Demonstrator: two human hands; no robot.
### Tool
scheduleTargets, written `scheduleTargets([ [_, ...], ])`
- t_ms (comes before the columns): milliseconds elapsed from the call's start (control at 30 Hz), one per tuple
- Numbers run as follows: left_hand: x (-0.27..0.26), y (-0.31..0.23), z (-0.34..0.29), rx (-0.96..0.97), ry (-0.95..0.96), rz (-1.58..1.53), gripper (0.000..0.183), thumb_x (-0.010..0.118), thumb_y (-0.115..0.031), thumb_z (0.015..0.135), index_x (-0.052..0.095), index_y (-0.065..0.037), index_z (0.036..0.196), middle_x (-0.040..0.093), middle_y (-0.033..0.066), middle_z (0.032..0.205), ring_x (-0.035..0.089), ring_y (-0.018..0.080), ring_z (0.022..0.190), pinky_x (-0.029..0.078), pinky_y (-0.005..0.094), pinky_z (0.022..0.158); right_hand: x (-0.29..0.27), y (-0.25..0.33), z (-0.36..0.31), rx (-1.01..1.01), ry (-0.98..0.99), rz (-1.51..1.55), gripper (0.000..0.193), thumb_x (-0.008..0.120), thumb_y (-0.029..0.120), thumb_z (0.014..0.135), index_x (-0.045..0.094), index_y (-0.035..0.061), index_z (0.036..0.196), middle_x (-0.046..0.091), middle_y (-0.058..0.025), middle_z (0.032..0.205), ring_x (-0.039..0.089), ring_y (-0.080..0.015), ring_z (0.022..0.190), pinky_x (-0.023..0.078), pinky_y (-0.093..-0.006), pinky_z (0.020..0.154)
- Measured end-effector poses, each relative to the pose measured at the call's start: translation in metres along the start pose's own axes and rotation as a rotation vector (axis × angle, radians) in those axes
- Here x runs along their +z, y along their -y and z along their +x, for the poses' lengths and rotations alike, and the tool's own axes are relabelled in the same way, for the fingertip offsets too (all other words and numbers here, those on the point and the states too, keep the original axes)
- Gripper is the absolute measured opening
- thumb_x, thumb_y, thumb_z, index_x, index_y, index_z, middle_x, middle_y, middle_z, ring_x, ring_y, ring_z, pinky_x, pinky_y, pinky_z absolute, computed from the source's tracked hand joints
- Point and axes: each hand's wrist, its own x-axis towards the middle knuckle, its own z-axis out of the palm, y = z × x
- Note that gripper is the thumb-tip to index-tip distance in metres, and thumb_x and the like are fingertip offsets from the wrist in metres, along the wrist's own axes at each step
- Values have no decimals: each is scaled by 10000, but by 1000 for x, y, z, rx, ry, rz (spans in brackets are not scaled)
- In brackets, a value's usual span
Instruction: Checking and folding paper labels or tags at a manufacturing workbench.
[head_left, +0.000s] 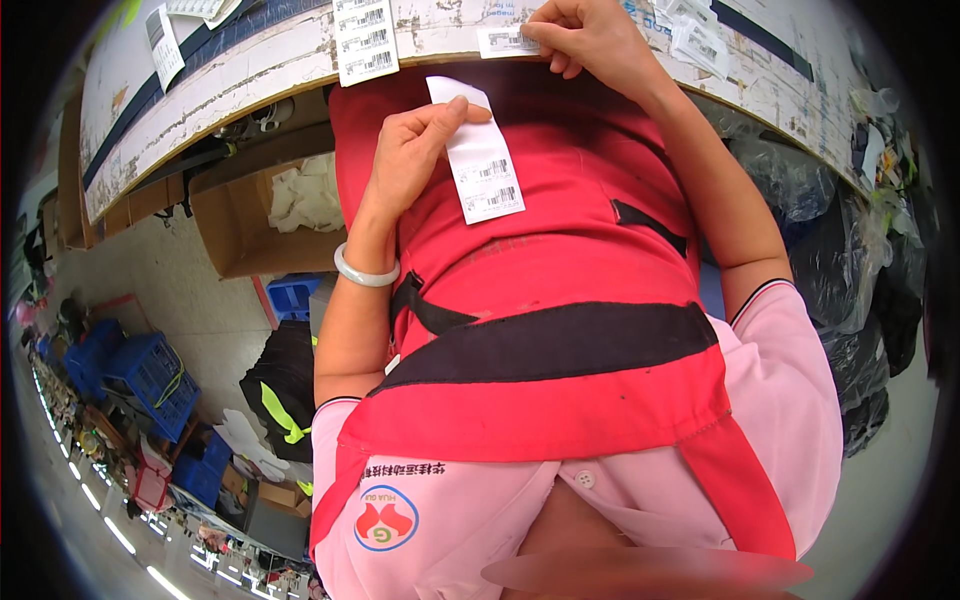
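Observation:
My left hand [412,152] is closed, thumb over fingers, on a white strip of barcode labels [484,172] that hangs over my red apron. The strip's upper part is blank; printed barcodes show at its lower end. At the table's front edge, my right hand [592,42] pinches the right end of a small white barcode label [504,41], which lies at the tabletop. Another strip of barcode labels [366,42] lies between the hands' left side and the table's far part, its end reaching over the edge.
The worn white table [250,75] curves across the top. More labels [700,45] lie at its right, and a paper slip [163,48] at its left. Below stand an open cardboard box [232,215] and blue crates [150,370]. Plastic bags [845,260] crowd the right side.

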Motion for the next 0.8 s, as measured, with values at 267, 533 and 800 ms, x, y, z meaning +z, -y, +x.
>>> scheduleTargets([
  [267, -1, -1, -16, -55, -28, -178, 247, 597, -128, 920, 651, 17, 1112, 657, 52, 962, 616, 90, 768, 499, 223, 632, -73, -36, -42, -37, -202, 234, 167, 601, 161, 928, 635, -1, 914, 624, -34, 724, 586, -87, 588, 473, -196, 513],
  [533, 3, -12, -20, -112, 107, -202, 263, 633, -37, 876, 635, 22, 1133, 668, 58, 867, 606, 84, 653, 483, 205, 520, -139, -97, -58, 86, -560, -336, 287, 769, 308, 798, 665, 58, 891, 531, 48, 654, 523, -49, 618, 401, -198, 546],
  [800, 14, -10, -17, 1, -8, -124, 209, 607, -62, 903, 674, 7, 1089, 684, 62, 901, 618, 79, 733, 498, 208, 612, 5, -17, -66, -10, 148, 1, 220, 666, 234, 880, 669, 25, 947, 612, 27, 768, 551, -63, 691, 446, -223, 599],
])
